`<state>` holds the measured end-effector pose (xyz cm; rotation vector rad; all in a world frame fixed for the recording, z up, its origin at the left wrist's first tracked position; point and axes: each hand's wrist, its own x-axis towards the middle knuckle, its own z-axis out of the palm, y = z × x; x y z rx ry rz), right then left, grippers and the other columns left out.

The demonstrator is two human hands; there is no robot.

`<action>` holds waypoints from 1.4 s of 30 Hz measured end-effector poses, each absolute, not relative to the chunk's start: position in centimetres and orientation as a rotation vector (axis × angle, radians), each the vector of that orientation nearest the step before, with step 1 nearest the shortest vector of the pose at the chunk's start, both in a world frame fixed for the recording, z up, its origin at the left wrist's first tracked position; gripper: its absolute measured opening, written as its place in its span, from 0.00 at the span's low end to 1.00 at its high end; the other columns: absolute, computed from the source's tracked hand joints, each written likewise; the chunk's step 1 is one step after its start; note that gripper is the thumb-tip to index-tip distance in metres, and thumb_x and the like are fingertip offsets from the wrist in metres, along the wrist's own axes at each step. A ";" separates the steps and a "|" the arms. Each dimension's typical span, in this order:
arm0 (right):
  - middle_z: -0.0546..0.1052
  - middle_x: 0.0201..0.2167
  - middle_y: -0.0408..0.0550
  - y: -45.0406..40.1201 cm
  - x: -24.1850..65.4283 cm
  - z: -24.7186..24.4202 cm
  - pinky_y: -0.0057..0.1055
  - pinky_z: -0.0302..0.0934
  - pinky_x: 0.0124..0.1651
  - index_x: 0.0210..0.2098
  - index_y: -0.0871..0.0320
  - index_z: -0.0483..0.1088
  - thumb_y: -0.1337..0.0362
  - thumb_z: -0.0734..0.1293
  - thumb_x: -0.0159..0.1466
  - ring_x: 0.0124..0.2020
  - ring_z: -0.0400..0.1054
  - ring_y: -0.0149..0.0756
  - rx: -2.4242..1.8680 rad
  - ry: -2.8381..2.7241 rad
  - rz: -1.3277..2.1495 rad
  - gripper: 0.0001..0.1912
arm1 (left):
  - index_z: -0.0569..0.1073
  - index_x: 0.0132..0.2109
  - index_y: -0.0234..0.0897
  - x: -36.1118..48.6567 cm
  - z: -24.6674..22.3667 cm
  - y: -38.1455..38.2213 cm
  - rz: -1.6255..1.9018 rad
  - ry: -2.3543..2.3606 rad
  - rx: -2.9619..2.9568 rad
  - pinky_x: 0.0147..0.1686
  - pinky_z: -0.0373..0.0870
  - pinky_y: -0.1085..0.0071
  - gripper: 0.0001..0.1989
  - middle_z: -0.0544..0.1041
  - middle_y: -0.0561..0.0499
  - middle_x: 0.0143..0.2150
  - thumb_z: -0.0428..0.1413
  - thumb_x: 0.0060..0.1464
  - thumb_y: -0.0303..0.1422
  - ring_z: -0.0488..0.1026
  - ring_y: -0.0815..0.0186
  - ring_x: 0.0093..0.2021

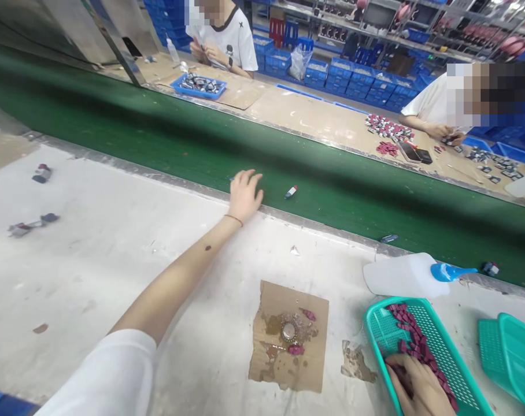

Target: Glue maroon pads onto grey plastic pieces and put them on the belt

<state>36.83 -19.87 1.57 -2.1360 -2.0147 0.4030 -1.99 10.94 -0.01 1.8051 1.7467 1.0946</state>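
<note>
My left hand point(245, 195) reaches over the near edge of the green conveyor belt point(332, 209), its fingers spread. A small blue bit shows beside its fingertips. To its right on the belt lies a small red, white and blue piece point(291, 192). My right hand point(418, 384) is down in a green basket point(455, 352) among dark red pieces point(412, 335), fingers curled; what they hold is hidden. Between my hands, a stained cardboard sheet point(262, 341) bears a round metal cap point(289, 330) and two dark red pieces.
A white bottle with a blue nozzle point(396, 276) lies behind the basket. Another green basket point(516, 358) stands far right. Small parts point(41, 173) lie at the left. Across the belt, two people work near a blue tray point(199, 92) and a phone point(415, 152).
</note>
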 end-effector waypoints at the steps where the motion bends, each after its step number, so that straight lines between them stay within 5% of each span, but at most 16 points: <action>1: 0.80 0.30 0.49 -19.8 36.6 1.5 0.43 0.69 0.34 0.32 0.52 0.75 0.52 0.62 0.61 0.33 0.75 0.50 -2.138 -1.987 0.376 0.14 | 0.68 0.56 0.29 -3.0 0.1 11.2 1.078 1.827 1.774 0.67 0.41 0.50 0.22 0.61 0.38 0.67 0.55 0.54 0.26 0.47 0.46 0.69; 5: 0.81 0.30 0.51 -19.6 35.9 1.7 0.45 0.68 0.37 0.31 0.53 0.76 0.52 0.62 0.62 0.33 0.75 0.50 -2.131 -1.906 0.377 0.15 | 0.71 0.47 0.28 -5.8 0.7 11.9 1.027 1.893 1.664 0.65 0.47 0.51 0.12 0.72 0.42 0.58 0.56 0.55 0.26 0.56 0.47 0.65; 7: 0.80 0.29 0.50 -19.6 35.6 2.2 0.44 0.68 0.36 0.29 0.52 0.76 0.51 0.63 0.61 0.32 0.74 0.49 -2.131 -1.826 0.437 0.16 | 0.72 0.40 0.30 -6.4 1.0 12.0 1.035 1.864 1.618 0.64 0.52 0.60 0.05 0.76 0.50 0.51 0.54 0.57 0.28 0.60 0.53 0.64; 10: 0.81 0.30 0.50 -19.6 34.8 3.2 0.40 0.70 0.36 0.31 0.53 0.77 0.47 0.67 0.59 0.32 0.75 0.47 -2.113 -1.527 0.564 0.17 | 0.72 0.39 0.32 -6.2 1.2 11.3 1.077 1.793 1.518 0.59 0.59 0.69 0.09 0.77 0.56 0.45 0.53 0.59 0.34 0.66 0.59 0.59; 16: 0.82 0.32 0.54 -18.2 32.0 4.5 0.33 0.72 0.33 0.32 0.57 0.76 0.46 0.73 0.54 0.31 0.76 0.43 -1.798 -0.940 0.942 0.19 | 0.74 0.44 0.31 -3.3 1.6 5.8 1.079 1.514 1.267 0.37 0.72 0.70 0.17 0.81 0.44 0.45 0.56 0.55 0.41 0.77 0.61 0.42; 19: 0.82 0.30 0.53 -17.0 30.6 4.6 0.32 0.73 0.32 0.33 0.57 0.77 0.47 0.75 0.52 0.30 0.77 0.42 -1.713 -0.851 1.002 0.20 | 0.75 0.42 0.33 -1.7 2.4 1.4 0.977 1.212 1.030 0.38 0.72 0.68 0.22 0.82 0.42 0.43 0.65 0.44 0.43 0.77 0.58 0.43; 23: 0.82 0.29 0.53 -15.8 28.7 4.1 0.34 0.74 0.32 0.34 0.56 0.79 0.47 0.76 0.50 0.32 0.77 0.44 -1.691 -0.796 1.072 0.21 | 0.75 0.39 0.34 0.1 3.2 -3.8 0.812 1.050 0.919 0.40 0.72 0.67 0.18 0.81 0.45 0.40 0.66 0.44 0.42 0.77 0.59 0.41; 32: 0.74 0.18 0.45 -14.3 23.4 2.4 0.27 0.64 0.21 0.24 0.59 0.73 0.47 0.71 0.58 0.19 0.68 0.34 -1.614 -1.122 1.210 0.20 | 0.74 0.46 0.36 1.8 1.7 -9.1 0.742 0.963 0.803 0.44 0.70 0.66 0.21 0.79 0.47 0.40 0.65 0.47 0.41 0.75 0.62 0.42; 42: 0.72 0.23 0.43 -14.8 20.3 0.9 0.28 0.62 0.27 0.29 0.54 0.65 0.62 0.54 0.73 0.23 0.68 0.33 -1.385 -2.046 0.780 0.17 | 0.72 0.38 0.36 1.6 0.1 -10.5 0.790 0.955 0.744 0.39 0.73 0.68 0.18 0.77 0.49 0.35 0.67 0.44 0.41 0.75 0.65 0.36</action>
